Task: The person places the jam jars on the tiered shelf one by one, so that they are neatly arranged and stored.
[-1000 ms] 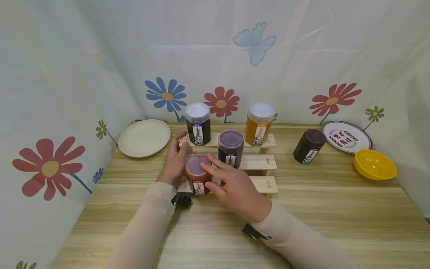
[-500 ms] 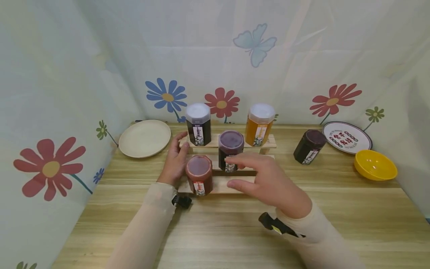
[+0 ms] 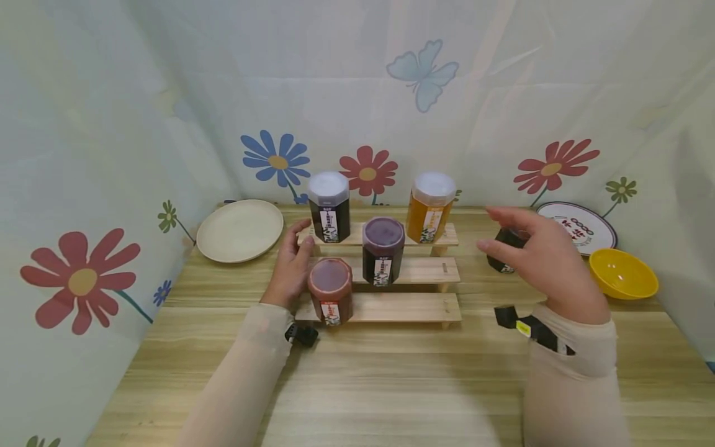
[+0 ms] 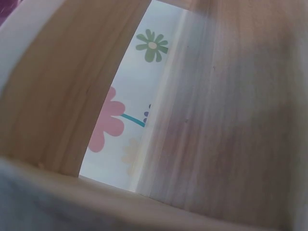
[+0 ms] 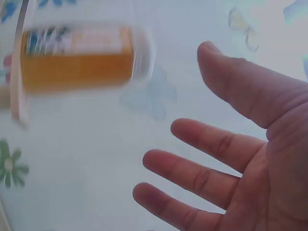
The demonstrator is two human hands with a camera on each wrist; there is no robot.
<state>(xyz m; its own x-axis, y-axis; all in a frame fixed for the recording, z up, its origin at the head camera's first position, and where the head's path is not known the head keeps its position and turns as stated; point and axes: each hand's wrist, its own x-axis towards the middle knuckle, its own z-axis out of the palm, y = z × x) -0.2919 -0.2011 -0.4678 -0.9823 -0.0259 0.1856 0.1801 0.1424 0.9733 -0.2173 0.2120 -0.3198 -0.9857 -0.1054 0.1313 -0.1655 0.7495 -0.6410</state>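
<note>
A three-tier wooden rack (image 3: 408,307) stands mid-table in the head view. My left hand (image 3: 290,270) holds its left end, thumb and fingers around the top shelf's edge. On the rack are a red-brown jar (image 3: 331,292) at bottom left, a purple-lidded dark jar (image 3: 383,251) in the middle, a white-lidded dark jar (image 3: 329,211) at top left and an amber jar (image 3: 431,211) at top right. My right hand (image 3: 550,261) holds nothing, its thumb and fingers apart. It hovers by another dark jar (image 3: 503,251) on the table, partly covering it from view.
A cream plate (image 3: 240,231) lies at the back left. At the back right, a white plate with red lettering (image 3: 606,233) leans or lies near the wall, beside a yellow bowl (image 3: 624,274). A flower-print curtain (image 3: 335,93) encloses the table.
My right hand has let go of the red-brown jar on the bottom shelf and swung right to the dark jar on the table. My left hand stays at the rack.
</note>
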